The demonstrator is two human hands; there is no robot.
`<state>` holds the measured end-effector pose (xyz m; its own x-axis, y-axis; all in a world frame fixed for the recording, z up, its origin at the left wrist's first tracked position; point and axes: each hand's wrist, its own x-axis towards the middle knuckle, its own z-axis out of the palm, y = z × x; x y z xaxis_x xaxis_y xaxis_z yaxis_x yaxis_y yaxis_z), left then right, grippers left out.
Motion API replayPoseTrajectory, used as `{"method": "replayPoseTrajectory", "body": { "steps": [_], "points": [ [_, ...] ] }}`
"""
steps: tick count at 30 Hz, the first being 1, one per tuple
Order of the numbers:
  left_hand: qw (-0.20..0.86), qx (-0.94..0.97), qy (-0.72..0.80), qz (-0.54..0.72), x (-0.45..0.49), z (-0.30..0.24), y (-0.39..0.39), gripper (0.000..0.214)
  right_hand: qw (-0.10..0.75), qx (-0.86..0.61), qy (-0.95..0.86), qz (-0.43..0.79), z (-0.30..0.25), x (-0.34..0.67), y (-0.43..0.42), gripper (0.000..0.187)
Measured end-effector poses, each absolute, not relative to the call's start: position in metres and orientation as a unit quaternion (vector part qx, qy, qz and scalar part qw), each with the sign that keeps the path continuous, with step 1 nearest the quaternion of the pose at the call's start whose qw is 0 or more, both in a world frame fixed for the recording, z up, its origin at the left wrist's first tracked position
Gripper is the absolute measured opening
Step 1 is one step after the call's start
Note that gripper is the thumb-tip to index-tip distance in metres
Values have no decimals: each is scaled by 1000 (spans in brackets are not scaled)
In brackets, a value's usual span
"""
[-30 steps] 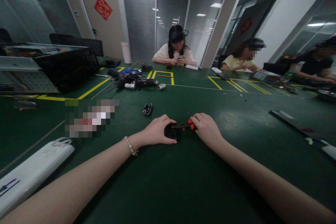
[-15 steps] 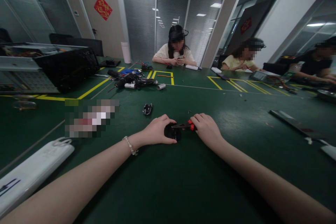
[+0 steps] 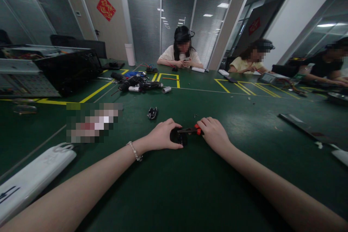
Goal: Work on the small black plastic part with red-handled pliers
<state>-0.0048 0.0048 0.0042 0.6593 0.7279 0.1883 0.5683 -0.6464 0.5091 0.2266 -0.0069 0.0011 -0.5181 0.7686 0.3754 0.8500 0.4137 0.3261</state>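
My left hand (image 3: pixel 162 136) curls round a small black object (image 3: pixel 178 137) that rests on the green table (image 3: pixel 174 185), thumb beneath and fingers over it. My right hand (image 3: pixel 214 133) is closed on red-handled pliers (image 3: pixel 191 129), whose dark jaws point left onto the black object. A bead bracelet (image 3: pixel 135 151) circles my left wrist. A small black part (image 3: pixel 152 113) lies just beyond my left hand.
A white flat device (image 3: pixel 32 179) lies at the near left. A heap of dark tools and cylinders (image 3: pixel 137 82) sits mid-table, a black open case (image 3: pixel 67 70) at far left. A dark strip (image 3: pixel 304 128) lies at right. Three people sit across the table, hands on their own work.
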Motion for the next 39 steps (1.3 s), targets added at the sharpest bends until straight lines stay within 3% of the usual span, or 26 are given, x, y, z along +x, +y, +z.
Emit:
{"method": "replayPoseTrajectory", "body": {
  "steps": [39],
  "points": [
    [192,883,386,184,-2,5,3,68,89,-481,-837,-245,1,224,-7,26]
  ]
}}
